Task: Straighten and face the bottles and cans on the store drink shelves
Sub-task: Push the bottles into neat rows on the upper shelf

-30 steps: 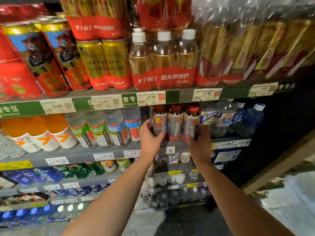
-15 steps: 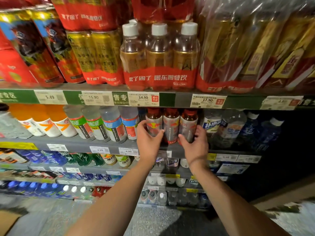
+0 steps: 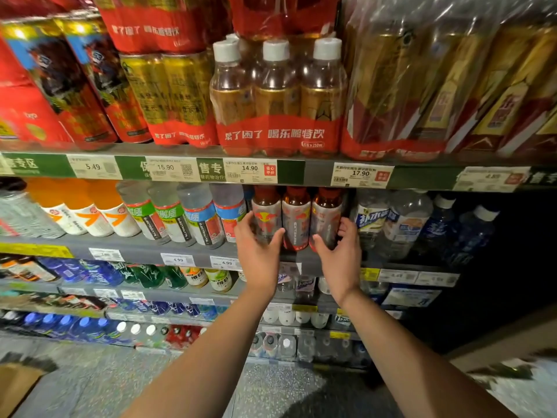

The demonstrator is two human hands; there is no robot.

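Three red-capped bottles [image 3: 297, 218] stand upright in a row, middle label turned sideways. Left hand [image 3: 259, 251] cups the left bottle; right hand [image 3: 340, 254] cups the right. Other rows untouched.

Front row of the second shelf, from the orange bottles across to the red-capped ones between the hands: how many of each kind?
Orange bottles with white labels: 3
Clear bottles with green-banded labels: 2
Clear bottles with blue-banded labels: 2
Dark red-capped bottles with silver bull labels: 3
Total: 10
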